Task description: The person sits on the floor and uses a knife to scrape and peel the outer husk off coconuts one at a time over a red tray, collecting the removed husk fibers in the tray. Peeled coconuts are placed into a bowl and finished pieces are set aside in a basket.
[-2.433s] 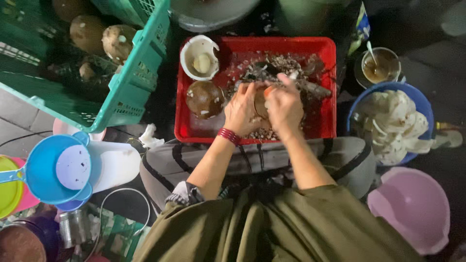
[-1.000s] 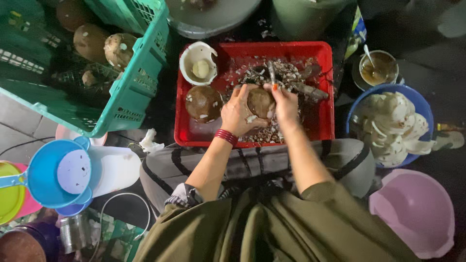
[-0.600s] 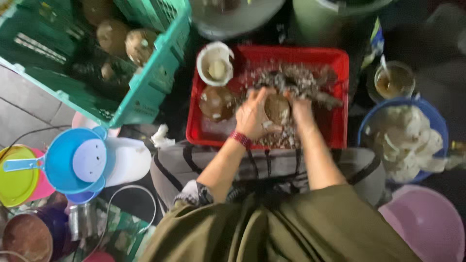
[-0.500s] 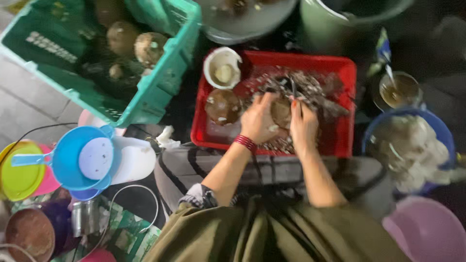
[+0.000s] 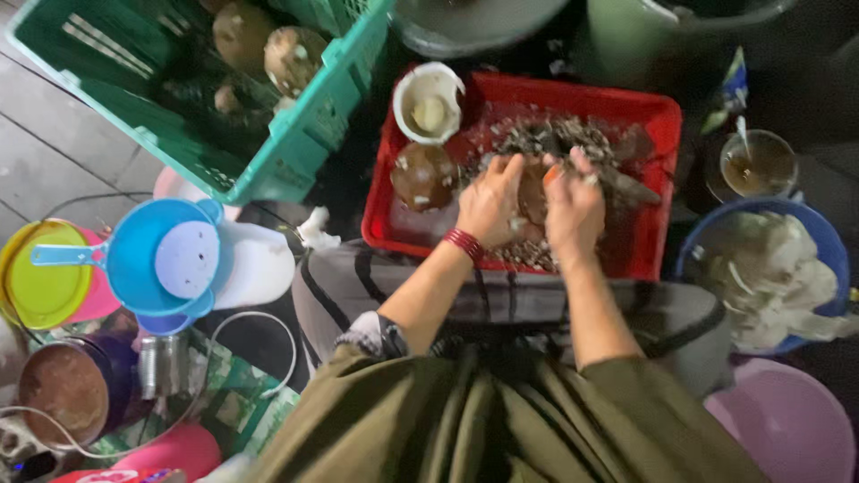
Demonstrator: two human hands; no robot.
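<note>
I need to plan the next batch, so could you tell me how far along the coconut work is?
Done: white pieces fill the blue bowl. In hand: both hands, left hand and right hand, grip a brown coconut over the red tray. Left: whole coconuts in the green crate.

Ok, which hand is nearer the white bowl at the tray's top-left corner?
Left. The left hand sits just below-right of the white bowl; the right hand is farther right, beyond the brown coconut between both hands.
</note>
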